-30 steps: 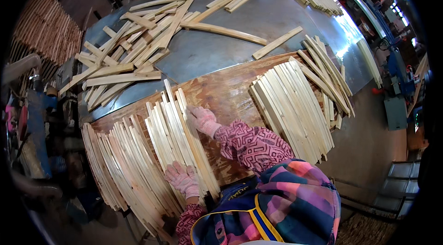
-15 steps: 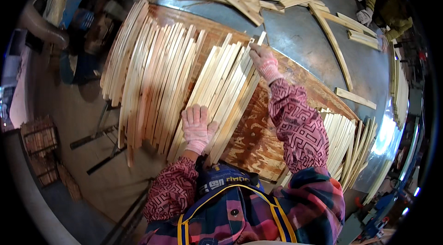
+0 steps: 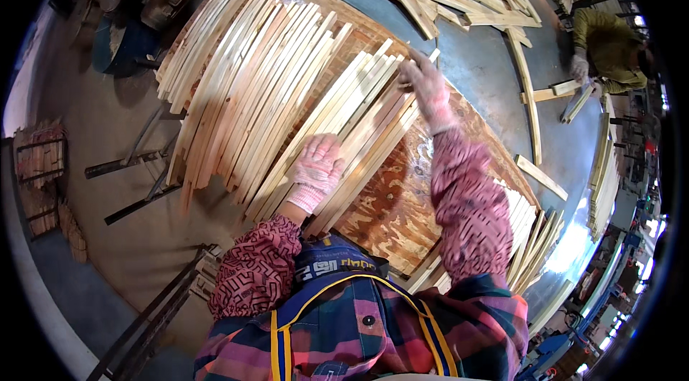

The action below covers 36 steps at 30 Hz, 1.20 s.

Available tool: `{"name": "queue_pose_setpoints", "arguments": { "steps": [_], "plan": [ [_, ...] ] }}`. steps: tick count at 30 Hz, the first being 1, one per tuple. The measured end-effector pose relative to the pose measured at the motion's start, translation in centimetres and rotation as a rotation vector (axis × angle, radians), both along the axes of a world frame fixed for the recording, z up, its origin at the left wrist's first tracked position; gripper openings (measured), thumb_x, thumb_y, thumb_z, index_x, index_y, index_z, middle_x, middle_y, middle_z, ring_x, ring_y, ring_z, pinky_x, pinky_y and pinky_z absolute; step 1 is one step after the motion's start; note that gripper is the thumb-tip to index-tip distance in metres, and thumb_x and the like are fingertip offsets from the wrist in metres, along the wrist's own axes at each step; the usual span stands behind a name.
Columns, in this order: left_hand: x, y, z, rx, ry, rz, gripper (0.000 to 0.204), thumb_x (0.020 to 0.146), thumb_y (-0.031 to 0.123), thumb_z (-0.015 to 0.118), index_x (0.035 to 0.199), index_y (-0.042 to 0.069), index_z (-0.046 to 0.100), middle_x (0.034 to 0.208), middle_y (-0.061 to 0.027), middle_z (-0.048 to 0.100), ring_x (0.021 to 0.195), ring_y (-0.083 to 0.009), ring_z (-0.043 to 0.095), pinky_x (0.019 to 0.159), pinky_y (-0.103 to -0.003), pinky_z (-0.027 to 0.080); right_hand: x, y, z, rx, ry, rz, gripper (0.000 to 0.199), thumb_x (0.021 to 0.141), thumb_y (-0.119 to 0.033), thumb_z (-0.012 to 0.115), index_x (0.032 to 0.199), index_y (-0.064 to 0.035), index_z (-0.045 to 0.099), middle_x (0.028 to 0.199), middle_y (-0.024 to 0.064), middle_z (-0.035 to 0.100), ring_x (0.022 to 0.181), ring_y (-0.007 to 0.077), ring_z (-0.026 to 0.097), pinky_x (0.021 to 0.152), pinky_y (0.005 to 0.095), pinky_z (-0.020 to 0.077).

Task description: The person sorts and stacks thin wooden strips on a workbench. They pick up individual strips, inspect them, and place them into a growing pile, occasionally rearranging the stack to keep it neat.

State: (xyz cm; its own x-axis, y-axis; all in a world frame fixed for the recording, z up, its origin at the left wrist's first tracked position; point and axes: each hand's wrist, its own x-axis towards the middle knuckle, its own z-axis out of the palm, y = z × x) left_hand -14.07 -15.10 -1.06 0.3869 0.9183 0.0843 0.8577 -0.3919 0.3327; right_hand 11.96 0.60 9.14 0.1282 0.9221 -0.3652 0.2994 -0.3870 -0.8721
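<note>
Right hand (image 3: 428, 87) now at slat ends (image 3: 375, 69), pale bits (image 3: 115, 38) in blue bin (image 3: 134, 59).

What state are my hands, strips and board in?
Left hand: flat on middle strips
Right hand: gloved, at their far ends
Middle strips: side by side, ends uneven
Left strips: side by side, ends uneven
Far strips: heaped crosswise
Right strips: partly hidden
Board: partly covered

Worn on the head, the fisheye camera looks steeply down over the plaid shirt (image 3: 344, 327) and outward across the counter (image 3: 393, 201), fairly near the wooden strips (image 3: 364, 140); its wide view takes in floor (image 3: 136, 266) at left and a co-worker (image 3: 610, 47) at upper right.
</note>
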Motion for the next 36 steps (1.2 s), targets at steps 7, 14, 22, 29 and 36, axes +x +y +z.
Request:
{"name": "queue_pose_setpoints", "arguments": {
  "steps": [7,14,22,29,36],
  "plan": [
    [5.1,1.9,7.3,-0.419,-0.191,0.076,0.052,0.095,0.035,0.057,0.142,0.014,0.052,0.156,-0.0073,0.040,0.131,-0.0254,0.052,0.107,-0.035,0.045,-7.7,-17.6,-5.1,0.009,0.660,-0.240,0.057,0.101,-0.038,0.053,0.141,0.0009,0.046,0.121,0.0189,0.062,0.114,0.0310,0.060,0.109,0.0436,0.0426],
    [2.5,-3.6,6.1,-0.365,-0.833,0.054,0.032,0.093,0.019,0.063,0.121,0.003,0.067,0.123,-0.0157,0.066,0.117,-0.0284,0.061,0.104,-0.035,0.046,-8.9,-20.9,-10.3,-0.176,1.007,-0.478,0.035,0.101,-0.032,0.052,0.113,-0.0010,0.064,0.108,0.0129,0.068,0.097,0.0251,0.064,0.090,0.0363,0.0516],
    [-7.7,-1.1,0.7,-0.185,-0.276,0.200,0.040,0.089,0.021,0.063,0.128,0.012,0.064,0.137,-0.0148,0.056,0.125,-0.0325,0.053,0.106,-0.039,0.044,-9.5,-21.5,-6.2,-0.159,0.746,-0.304,0.057,0.087,-0.002,0.063,0.142,-0.0013,0.048,0.122,0.0106,0.065,0.105,0.0187,0.062,0.090,0.0296,0.0497],
    [-8.8,1.5,-0.8,-0.444,-0.063,0.171,0.058,0.093,0.033,0.057,0.148,0.019,0.043,0.150,-0.0105,0.047,0.135,-0.0321,0.046,0.112,-0.041,0.038,-7.2,-23.2,-3.9,-0.128,0.737,-0.565,0.067,0.083,0.013,0.055,0.146,-0.0050,0.044,0.122,0.0114,0.066,0.093,0.0197,0.065,0.080,0.0285,0.0537],
    [-7.1,1.1,-0.5,-0.523,-0.172,0.136,0.062,0.093,0.033,0.059,0.151,0.018,0.040,0.151,-0.0129,0.045,0.136,-0.0323,0.046,0.114,-0.040,0.036,-5.5,-24.9,-8.8,-0.209,0.071,-0.498,0.063,0.087,-0.006,0.067,0.145,-0.0033,0.045,0.131,0.0186,0.061,0.110,0.0262,0.063,0.091,0.0335,0.0521]
  ]
}}
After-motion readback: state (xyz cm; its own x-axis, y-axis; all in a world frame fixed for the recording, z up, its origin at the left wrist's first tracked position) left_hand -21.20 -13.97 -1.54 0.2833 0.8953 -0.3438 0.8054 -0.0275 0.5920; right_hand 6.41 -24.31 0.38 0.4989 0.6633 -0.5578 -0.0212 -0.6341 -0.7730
